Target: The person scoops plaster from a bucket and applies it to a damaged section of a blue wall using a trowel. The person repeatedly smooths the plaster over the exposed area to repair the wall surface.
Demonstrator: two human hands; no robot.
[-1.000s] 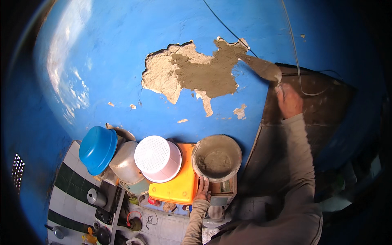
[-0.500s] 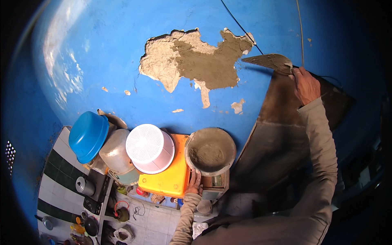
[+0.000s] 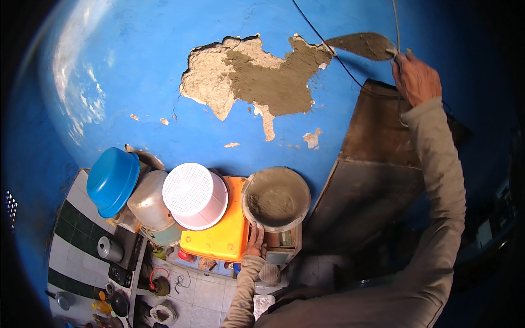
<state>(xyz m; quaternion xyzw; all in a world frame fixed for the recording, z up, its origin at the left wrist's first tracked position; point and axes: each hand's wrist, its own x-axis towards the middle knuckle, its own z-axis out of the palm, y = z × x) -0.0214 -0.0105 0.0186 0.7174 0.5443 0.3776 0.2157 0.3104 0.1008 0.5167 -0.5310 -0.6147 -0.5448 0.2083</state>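
Note:
My right hand point(image 3: 415, 77) is raised at the upper right, closed around the handle of a pointed trowel point(image 3: 361, 46). The mortar-smeared blade points left, its tip close to the right end of a patch of wet grey mortar point(image 3: 273, 82) on the blue wall. To the left of that mortar, rough pale plaster point(image 3: 205, 74) lies bare inside a jagged edge. Lower down, my left hand point(image 3: 255, 241) has its fingers stretched out against the near side of a round basin point(image 3: 276, 198) with mortar in it. What its thumb does is hard to make out.
Left of the basin stand a yellow container point(image 3: 219, 240), a white strainer point(image 3: 195, 195) and a blue tub point(image 3: 113, 181). A dark brown panel point(image 3: 377, 164) leans on the wall at right. A black cable point(image 3: 314, 30) crosses near the trowel. Kitchen things, including a pot point(image 3: 110, 249), sit lower left.
My right hand and the trowel have moved up the wall, with the blade now beside the mortar's upper right corner. My left hand stays at the basin. The view has shifted slightly.

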